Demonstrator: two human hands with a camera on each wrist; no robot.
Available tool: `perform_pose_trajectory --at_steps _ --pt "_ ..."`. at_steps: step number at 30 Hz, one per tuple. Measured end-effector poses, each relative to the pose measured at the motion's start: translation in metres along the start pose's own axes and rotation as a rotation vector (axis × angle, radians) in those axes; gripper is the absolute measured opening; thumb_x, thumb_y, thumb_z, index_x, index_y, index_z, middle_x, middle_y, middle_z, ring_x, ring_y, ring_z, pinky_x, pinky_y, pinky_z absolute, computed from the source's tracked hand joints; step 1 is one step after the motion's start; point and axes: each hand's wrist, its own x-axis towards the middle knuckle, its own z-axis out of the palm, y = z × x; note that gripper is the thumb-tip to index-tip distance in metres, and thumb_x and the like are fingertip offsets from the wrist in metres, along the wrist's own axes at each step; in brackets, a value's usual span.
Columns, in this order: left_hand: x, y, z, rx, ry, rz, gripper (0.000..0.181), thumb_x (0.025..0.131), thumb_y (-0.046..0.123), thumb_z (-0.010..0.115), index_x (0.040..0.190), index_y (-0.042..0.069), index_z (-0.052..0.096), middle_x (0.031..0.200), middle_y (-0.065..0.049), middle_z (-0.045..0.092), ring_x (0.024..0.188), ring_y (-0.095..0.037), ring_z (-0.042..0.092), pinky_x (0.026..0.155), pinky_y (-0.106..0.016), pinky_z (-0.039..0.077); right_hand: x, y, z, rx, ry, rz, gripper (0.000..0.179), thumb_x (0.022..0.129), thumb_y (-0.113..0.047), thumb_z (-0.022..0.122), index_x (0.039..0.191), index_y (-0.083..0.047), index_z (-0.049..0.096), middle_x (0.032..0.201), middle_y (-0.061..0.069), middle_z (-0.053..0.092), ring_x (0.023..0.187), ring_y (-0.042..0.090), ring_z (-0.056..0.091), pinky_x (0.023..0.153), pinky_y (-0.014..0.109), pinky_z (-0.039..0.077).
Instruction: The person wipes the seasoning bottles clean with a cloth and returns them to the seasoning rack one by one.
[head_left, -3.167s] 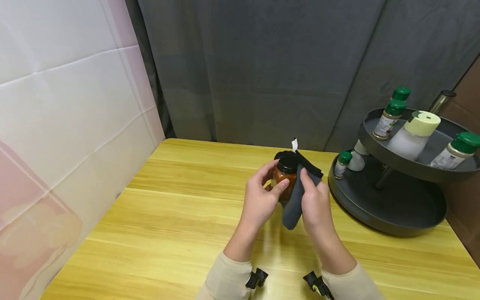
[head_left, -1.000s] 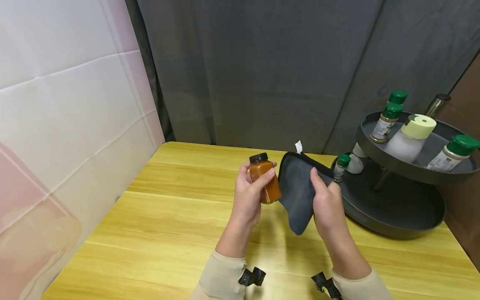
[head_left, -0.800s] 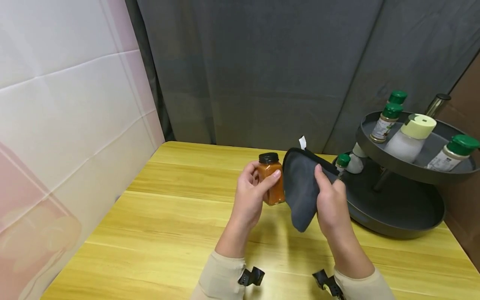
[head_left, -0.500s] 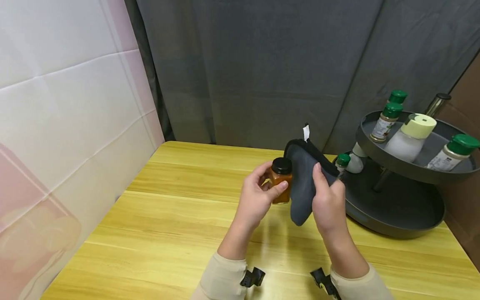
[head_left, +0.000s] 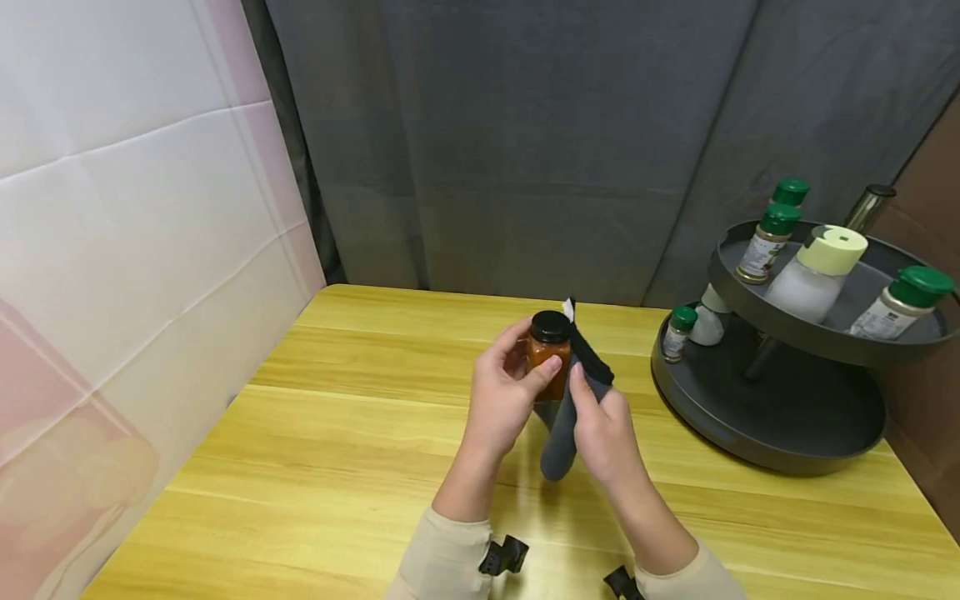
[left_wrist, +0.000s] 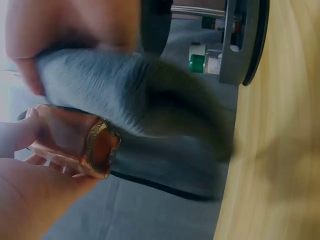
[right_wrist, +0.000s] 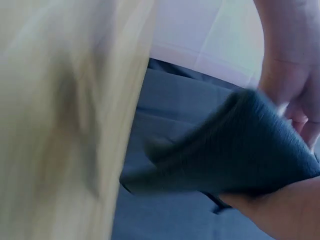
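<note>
My left hand (head_left: 501,398) grips a glass spice jar (head_left: 546,371) of orange-red powder with a black lid, held upright above the table. Its clear bottom faces the camera in the left wrist view. A folded dark grey cloth (head_left: 561,433) with black edging and a white tag is pinched in my right hand (head_left: 606,429). The cloth lies against the jar's right side, and part of it hangs below the jar. In the right wrist view the cloth (right_wrist: 235,150) is blurred and covers most of the jar.
A two-tier dark turntable rack (head_left: 772,417) stands at the right. Its upper tray carries green-capped spice bottles (head_left: 759,250) and a white shaker (head_left: 813,279) with a pale yellow lid. A small green-capped bottle (head_left: 677,337) is on the lower tray. A grey curtain (head_left: 510,150) hangs behind the wooden table (head_left: 337,433).
A second ago the jar was tilted and apart from the spread cloth. Now the jar is upright, and my right hand has moved left with the cloth folded against it.
</note>
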Motion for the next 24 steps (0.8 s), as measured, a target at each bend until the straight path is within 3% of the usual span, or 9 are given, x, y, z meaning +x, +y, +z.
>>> perform_pose_trajectory --at_steps 4,5,8,11,13,18,21,24 --pt "-0.001 0.001 0.001 0.026 -0.003 0.011 0.053 0.092 -0.006 0.076 0.142 0.003 0.065 0.133 -0.018 0.070 0.120 -0.027 0.069 0.106 -0.039 0.058 0.002 -0.004 -0.006 0.097 -0.039 0.080 0.052 0.116 -0.044 0.037 0.130 0.000 0.062 0.108 0.004 0.065 0.102 0.013 0.064 0.090 0.020 0.052" --pt "-0.001 0.000 0.001 0.048 -0.009 0.019 0.052 0.092 -0.004 0.077 0.142 0.003 0.065 0.132 -0.018 0.070 0.117 -0.026 0.069 0.103 -0.035 0.058 0.001 -0.007 -0.008 0.127 -0.029 0.070 0.053 0.115 -0.045 0.037 0.137 -0.002 0.059 0.119 0.004 0.063 0.110 0.012 0.062 0.094 0.020 0.051" --pt "-0.004 -0.002 0.004 0.086 -0.032 0.018 0.051 0.092 -0.001 0.079 0.141 0.006 0.067 0.130 -0.016 0.072 0.113 -0.024 0.069 0.095 -0.030 0.057 -0.002 -0.017 -0.010 0.187 0.040 -0.010 0.056 0.115 -0.047 0.039 0.142 0.000 0.054 0.125 0.005 0.060 0.114 0.014 0.061 0.095 0.018 0.051" --pt "-0.006 -0.004 0.004 0.085 -0.030 0.008 0.049 0.092 0.000 0.079 0.140 0.007 0.068 0.129 -0.016 0.072 0.112 -0.024 0.069 0.095 -0.033 0.059 -0.006 -0.022 -0.006 0.195 0.086 -0.077 0.056 0.114 -0.045 0.042 0.142 0.002 0.053 0.118 0.007 0.056 0.107 0.018 0.057 0.089 0.021 0.048" --pt "-0.007 -0.003 0.003 0.055 -0.016 -0.005 0.050 0.092 -0.001 0.078 0.140 0.008 0.068 0.131 -0.015 0.071 0.115 -0.025 0.070 0.099 -0.039 0.061 -0.009 -0.020 -0.003 0.179 0.085 -0.080 0.055 0.114 -0.043 0.042 0.146 0.001 0.052 0.121 0.009 0.056 0.109 0.020 0.056 0.091 0.023 0.048" --pt "-0.006 0.000 -0.002 0.032 0.028 0.011 0.050 0.092 -0.003 0.077 0.140 0.006 0.067 0.133 -0.016 0.070 0.116 -0.028 0.071 0.100 -0.045 0.061 -0.006 -0.005 0.003 0.116 0.018 0.029 0.053 0.116 -0.042 0.039 0.143 0.000 0.057 0.129 0.013 0.061 0.115 0.017 0.058 0.096 0.021 0.048" --pt "-0.005 0.002 -0.003 0.051 0.035 0.019 0.051 0.091 -0.003 0.078 0.141 0.004 0.067 0.134 -0.016 0.071 0.118 -0.028 0.070 0.101 -0.044 0.061 0.000 0.000 0.001 0.146 -0.045 0.098 0.053 0.116 -0.044 0.037 0.139 -0.002 0.060 0.133 0.011 0.064 0.120 0.016 0.061 0.099 0.022 0.051" --pt "-0.006 0.003 -0.003 0.079 0.021 0.017 0.052 0.091 -0.002 0.079 0.141 0.004 0.066 0.134 -0.015 0.071 0.118 -0.029 0.070 0.100 -0.044 0.061 0.003 -0.005 -0.003 0.193 -0.076 0.119 0.055 0.115 -0.047 0.036 0.145 -0.004 0.056 0.140 0.009 0.061 0.127 0.016 0.060 0.102 0.020 0.052"
